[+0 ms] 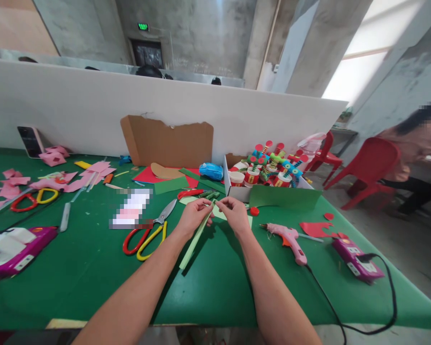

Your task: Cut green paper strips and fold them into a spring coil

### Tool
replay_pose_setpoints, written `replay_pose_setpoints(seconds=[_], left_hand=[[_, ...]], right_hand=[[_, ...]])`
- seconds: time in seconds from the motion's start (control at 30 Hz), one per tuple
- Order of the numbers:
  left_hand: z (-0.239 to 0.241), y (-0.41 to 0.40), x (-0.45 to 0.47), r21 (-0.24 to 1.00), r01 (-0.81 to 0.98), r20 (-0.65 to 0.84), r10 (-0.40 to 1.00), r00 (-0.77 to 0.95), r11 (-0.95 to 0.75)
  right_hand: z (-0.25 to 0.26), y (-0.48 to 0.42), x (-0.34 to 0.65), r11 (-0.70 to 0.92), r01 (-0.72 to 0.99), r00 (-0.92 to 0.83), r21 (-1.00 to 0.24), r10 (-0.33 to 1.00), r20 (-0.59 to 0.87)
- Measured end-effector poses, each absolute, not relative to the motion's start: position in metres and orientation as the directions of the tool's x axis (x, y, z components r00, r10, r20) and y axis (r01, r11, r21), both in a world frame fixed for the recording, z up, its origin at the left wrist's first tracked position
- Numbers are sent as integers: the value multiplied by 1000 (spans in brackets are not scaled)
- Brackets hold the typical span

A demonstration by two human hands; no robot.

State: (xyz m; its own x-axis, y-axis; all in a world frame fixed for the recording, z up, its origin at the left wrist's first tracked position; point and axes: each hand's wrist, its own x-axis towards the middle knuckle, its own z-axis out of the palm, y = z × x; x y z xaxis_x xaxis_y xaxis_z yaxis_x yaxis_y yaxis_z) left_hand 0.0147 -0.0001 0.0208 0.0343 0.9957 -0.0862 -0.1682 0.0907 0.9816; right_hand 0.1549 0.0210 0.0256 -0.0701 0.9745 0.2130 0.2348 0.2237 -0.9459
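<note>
A long light-green paper strip (195, 243) slants down toward me from between my hands, above the green tabletop. My left hand (196, 216) pinches it near its upper end. The fingertips of my right hand (233, 213) close on that same end. Just left of my left hand lie scissors (151, 234) with one red and one yellow handle, blades spread. Behind my hands are a red-handled tool (190, 193) and pale green paper (249, 220), partly hidden by my fingers. To the right rests a pink glue gun (287, 239) with its cord trailing forward.
A white box (237, 192) holds several paper-cup figures. Purple power strips (359, 261) sit at both sides. Pink paper pieces (96, 167) and a second pair of scissors (34, 199) lie left. Cardboard (168, 141) leans on the white partition (237, 110). A person sits at right beside a red chair (369, 165).
</note>
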Motion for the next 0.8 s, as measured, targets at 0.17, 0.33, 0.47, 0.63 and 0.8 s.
replay_pose_setpoints(seconds=[0.17, 0.33, 0.47, 0.63, 0.8], left_hand=[[20, 0, 14, 983, -161, -81, 996, 38, 86], [19, 1, 14, 983, -158, -82, 995, 51, 89], [21, 0, 15, 982, -159, -94, 995, 42, 100], [23, -1, 15, 982, -157, -97, 994, 47, 104], [22, 0, 15, 983, -153, -90, 994, 61, 98]], right_hand=[[28, 19, 154, 219, 255, -69, -942, 976, 208], [29, 19, 154, 214, 267, -61, -940, 977, 205], [29, 19, 155, 213, 269, -62, -939, 977, 204], [30, 18, 154, 187, 238, -59, -953, 982, 178], [31, 18, 153, 172, 205, -84, -963, 984, 158]])
